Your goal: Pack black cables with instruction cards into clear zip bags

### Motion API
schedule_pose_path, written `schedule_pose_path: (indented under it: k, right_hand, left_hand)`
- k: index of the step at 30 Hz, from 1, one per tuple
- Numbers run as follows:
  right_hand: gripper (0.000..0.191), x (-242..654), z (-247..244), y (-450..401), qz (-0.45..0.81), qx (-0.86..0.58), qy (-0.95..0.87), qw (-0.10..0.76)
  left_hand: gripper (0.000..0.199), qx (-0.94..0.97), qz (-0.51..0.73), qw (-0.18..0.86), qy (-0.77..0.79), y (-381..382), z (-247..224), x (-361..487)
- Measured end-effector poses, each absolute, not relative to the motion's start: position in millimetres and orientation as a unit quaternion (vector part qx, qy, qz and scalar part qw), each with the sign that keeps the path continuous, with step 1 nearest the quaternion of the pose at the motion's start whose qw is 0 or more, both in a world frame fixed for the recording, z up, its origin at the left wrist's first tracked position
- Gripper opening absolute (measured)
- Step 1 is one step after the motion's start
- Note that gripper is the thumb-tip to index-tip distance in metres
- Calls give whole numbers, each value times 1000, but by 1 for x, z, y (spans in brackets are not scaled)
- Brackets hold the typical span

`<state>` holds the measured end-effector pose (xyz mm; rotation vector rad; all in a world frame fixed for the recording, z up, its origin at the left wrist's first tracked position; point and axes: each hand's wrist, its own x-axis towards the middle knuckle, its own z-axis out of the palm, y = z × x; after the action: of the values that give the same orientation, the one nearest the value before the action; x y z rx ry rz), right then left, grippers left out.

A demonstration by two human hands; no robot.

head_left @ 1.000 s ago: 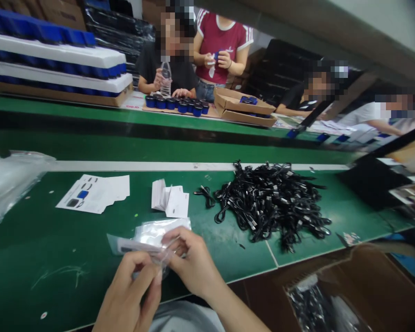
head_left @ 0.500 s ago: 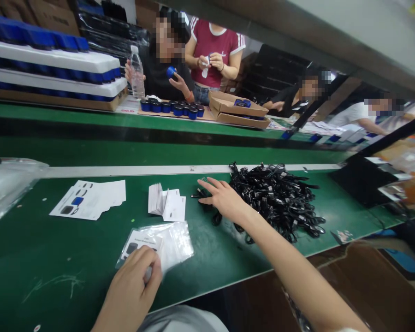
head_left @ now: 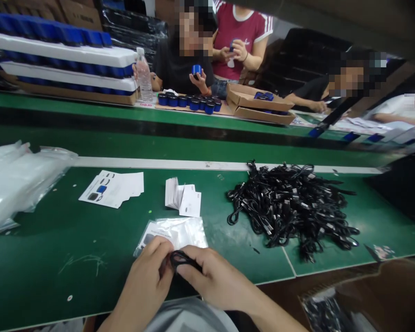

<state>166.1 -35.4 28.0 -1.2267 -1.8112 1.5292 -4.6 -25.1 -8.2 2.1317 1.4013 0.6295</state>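
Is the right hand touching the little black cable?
Touching. The head view shows the small black cable pressed against the fingers of the right hand, with no gap between them.

At six o'clock, a black cable [head_left: 183, 259] lies against a silver bag [head_left: 171, 233] on the dark green bench mat [head_left: 55, 272]. A black cable heap [head_left: 290, 207] sits at three o'clock, white cards [head_left: 110, 189] printed in blue and black at nine. White foam bars [head_left: 62, 53] banded blue lie at ten; a maroon T-shirt [head_left: 242, 27] with white shoulder stripes shows at twelve.

Printed cards [head_left: 111, 188] and bag insert [head_left: 154, 236] — print too small to read.
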Motion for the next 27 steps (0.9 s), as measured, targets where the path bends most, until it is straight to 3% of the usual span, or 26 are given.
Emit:
schedule_pose_path:
  k: [4, 9, 12, 15, 19, 21, 25, 27]
  right_hand:
    - [19, 165, 18, -32, 610, -466, -603, 218]
    - [19, 157, 16, -32, 419, -535, -690, 250]
    - [19, 157, 21, -36, 382, -509, -740, 218]
    - [25, 165, 23, -36, 449, -447, -747, 203]
    - [30, 171, 16, -31, 673, -372, -578, 274]
    - [26, 167, 9, -31, 714, -389, -494, 309]
    - [9, 153, 0, -38, 554, -551, -526, 336]
    - [12, 149, 1, -43, 436, -589, -594, 332]
  left_hand:
    - [18, 777, 255, 258, 515, -27, -8, -6]
    - [21, 754, 272, 232, 551, -33, -11, -7]
    - [17, 772, 283, 188, 538, -37, -14, -5]
    - [15, 796, 277, 156, 514, -41, -16, -3]
    - [18, 806, 268, 142, 508, -42, -12, -3]
    - [18, 806, 267, 139, 510, -42, -11, -3]
    - [14, 810, 272, 133, 502, -43, -10, -2]
    - [13, 810, 273, 130, 502, -44, -11, -2]
